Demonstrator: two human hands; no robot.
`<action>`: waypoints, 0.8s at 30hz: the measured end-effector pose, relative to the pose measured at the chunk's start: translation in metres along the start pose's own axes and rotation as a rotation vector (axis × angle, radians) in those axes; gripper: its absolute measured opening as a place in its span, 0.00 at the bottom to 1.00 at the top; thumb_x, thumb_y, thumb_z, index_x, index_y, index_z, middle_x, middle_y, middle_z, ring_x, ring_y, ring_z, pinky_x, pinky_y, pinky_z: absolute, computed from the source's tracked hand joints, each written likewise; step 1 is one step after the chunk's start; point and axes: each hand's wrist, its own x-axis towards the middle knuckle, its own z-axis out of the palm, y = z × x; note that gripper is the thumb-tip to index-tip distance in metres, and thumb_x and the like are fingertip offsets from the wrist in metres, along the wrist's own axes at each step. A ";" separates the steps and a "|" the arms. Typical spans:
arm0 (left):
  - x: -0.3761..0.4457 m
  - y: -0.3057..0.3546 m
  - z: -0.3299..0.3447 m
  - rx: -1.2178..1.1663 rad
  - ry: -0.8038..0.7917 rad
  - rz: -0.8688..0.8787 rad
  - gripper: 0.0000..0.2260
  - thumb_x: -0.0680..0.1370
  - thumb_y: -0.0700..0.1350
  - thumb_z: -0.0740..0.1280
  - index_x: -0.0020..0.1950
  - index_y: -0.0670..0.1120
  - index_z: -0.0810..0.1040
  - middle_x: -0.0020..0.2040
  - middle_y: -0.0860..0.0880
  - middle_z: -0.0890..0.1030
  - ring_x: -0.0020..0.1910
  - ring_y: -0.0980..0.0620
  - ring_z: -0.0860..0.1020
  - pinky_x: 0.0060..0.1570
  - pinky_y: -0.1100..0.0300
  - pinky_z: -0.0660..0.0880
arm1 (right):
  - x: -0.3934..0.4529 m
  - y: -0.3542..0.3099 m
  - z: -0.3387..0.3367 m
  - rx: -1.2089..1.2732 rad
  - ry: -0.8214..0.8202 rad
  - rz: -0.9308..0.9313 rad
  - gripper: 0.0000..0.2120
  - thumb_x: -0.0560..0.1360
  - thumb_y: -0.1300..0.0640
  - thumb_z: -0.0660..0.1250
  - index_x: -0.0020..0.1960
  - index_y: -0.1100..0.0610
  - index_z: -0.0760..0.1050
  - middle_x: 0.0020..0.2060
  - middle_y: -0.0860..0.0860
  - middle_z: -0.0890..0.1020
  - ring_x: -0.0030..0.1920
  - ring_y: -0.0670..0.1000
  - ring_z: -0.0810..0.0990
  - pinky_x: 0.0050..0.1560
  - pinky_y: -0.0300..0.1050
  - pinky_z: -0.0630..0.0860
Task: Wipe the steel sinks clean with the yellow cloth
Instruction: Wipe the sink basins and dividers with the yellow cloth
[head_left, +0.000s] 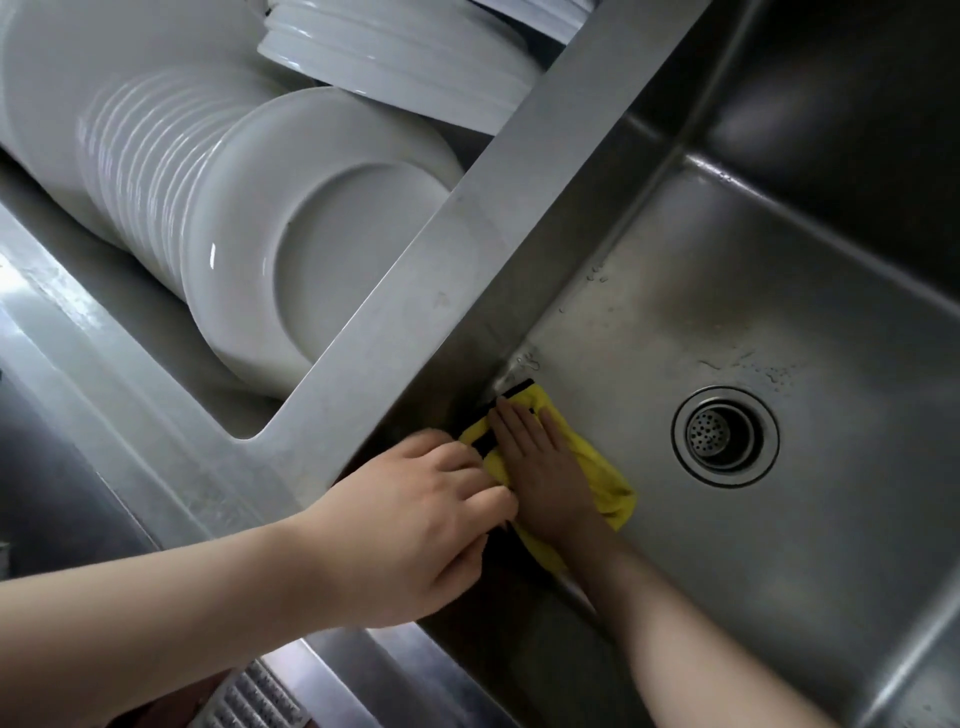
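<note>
Cloth lies bunched on the floor of the right-hand sink, tucked into the corner at about seven o'clock from the drain. The right hand presses it flat, fingers straight and spread, pointing toward eleven o'clock. The left hand reaches over the divider with curled fingers at the cloth's black-trimmed edge; it looks to be pinching that edge, though the contact itself is hidden behind the knuckles.

Risk, as a judgement: two hands crowd one small corner, so a hard push toward nine o'clock could jam knuckles against the steel wall, and a tug from the left hand could pull the cloth out from under the flat palm. Water drops sit at twelve o'clock of the drain, and a wet floor may let the cloth skid. A careless left elbow could knock the plates leaning in the neighbouring basin at ten o'clock.

Open steel stretches toward two and four o'clock; the walls close in at nine and six o'clock.
</note>
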 end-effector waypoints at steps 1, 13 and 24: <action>0.002 -0.001 -0.002 0.023 -0.003 0.019 0.11 0.77 0.49 0.59 0.54 0.51 0.78 0.47 0.53 0.81 0.52 0.48 0.77 0.60 0.53 0.68 | 0.005 0.003 -0.003 0.002 -0.006 0.016 0.35 0.74 0.43 0.51 0.75 0.61 0.66 0.74 0.57 0.68 0.73 0.57 0.68 0.73 0.56 0.53; 0.067 -0.059 -0.063 0.303 0.200 0.182 0.12 0.75 0.43 0.63 0.56 0.46 0.81 0.53 0.48 0.81 0.64 0.45 0.76 0.76 0.48 0.57 | 0.043 0.060 -0.021 -0.069 0.112 0.013 0.39 0.71 0.40 0.71 0.75 0.58 0.64 0.74 0.53 0.68 0.74 0.54 0.64 0.75 0.54 0.56; 0.071 -0.062 -0.061 0.227 0.146 0.174 0.07 0.73 0.45 0.63 0.48 0.51 0.80 0.51 0.55 0.79 0.62 0.51 0.74 0.77 0.48 0.53 | 0.068 0.111 -0.052 -0.084 0.120 0.103 0.36 0.76 0.36 0.57 0.76 0.58 0.64 0.76 0.53 0.65 0.75 0.54 0.65 0.75 0.53 0.56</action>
